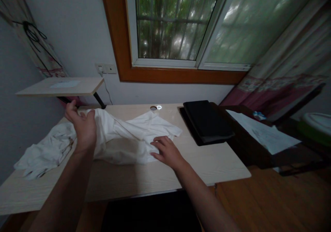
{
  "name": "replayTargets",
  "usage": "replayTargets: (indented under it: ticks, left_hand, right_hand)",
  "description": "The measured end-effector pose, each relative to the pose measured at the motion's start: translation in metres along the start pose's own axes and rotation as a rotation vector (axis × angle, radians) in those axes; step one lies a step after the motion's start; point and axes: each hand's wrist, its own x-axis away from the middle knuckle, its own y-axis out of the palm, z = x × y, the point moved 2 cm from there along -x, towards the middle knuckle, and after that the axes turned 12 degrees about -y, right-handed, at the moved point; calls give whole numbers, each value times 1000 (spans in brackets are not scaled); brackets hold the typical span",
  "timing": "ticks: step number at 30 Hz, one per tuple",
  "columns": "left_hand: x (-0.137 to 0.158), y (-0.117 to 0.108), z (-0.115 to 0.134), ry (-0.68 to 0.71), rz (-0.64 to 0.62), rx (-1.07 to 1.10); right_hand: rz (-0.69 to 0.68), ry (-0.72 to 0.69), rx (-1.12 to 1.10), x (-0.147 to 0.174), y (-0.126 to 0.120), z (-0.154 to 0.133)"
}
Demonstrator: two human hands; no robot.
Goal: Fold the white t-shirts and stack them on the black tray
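A white garment (pixel 124 135), with what looks like a short sleeve at its right end, lies creased across the pale desk. My right hand (pixel 167 152) rests at its right part, fingers spread and slightly bent. Raised by the garment's left end is my left hand (pixel 82 125), with the thumb apart from the loosely curled fingers; no fabric shows between them. Left of that hand, a crumpled heap of white cloth (pixel 51 149) lies on the desk. Whether the heap and the garment are joined is hidden behind my left hand and forearm.
Black flat folders or cases (pixel 207 119) lie stacked on the desk (pixel 165 180) at right. A small raised shelf (pixel 62 87) stands at the back left. Beyond the right edge, papers (pixel 261 132) lie on a dark surface. A dark seat (pixel 152 213) is below the front edge.
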Motion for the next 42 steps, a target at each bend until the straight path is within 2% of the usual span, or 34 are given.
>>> replayTargets:
  ticks: [1, 2, 3, 6, 8, 10, 12, 14, 18, 23, 26, 29, 31, 35, 42]
  left_hand:
    - [6, 0, 6, 13, 146, -3]
    - [12, 3, 12, 44, 181, -9]
    - [16, 8, 17, 80, 121, -16]
    - [30, 35, 20, 178, -342, -101]
    - [42, 54, 10, 232, -581, -180]
    - [55, 71, -3, 304, -715, -238]
    - [68, 85, -16, 354, -796, -269]
    - [77, 94, -25, 372, -789, -318]
    - [76, 100, -29, 316, -678, -492]
    - [57, 95, -17, 267, -789, -628]
    - [42, 87, -10, 235, -730, -672]
    - [26, 79, -8, 208, -700, -591]
    - [16, 75, -10, 159, -786, -462]
    - [12, 72, -18, -4, -1041, -277]
    - [36, 76, -25, -83, -1223, -338]
  right_hand:
    - [-19, 1, 4, 0, 2, 1]
    - [-34, 10, 12, 1, 4, 2]
    - [-45, 25, 22, 2, 6, 4]
    - [-69, 75, 66, 5, 10, 10]
    - [-73, 80, 88, 5, 9, 11]
    - [-32, 70, 100, 5, 6, 10]
    - [62, 78, 97, 5, 1, 8]
    - [184, 104, 70, 6, -4, 5]
    - [386, 87, 50, 12, -11, -1]
    - [612, 79, 162, 23, -15, -2]
    - [686, 124, 211, 25, -19, 1]
    - [703, 163, 160, 22, -21, 4]
    - [685, 183, 92, 21, -20, 8]
    - [593, 246, 25, 21, -16, 14]
    - [475, 321, -58, 21, -16, 13]
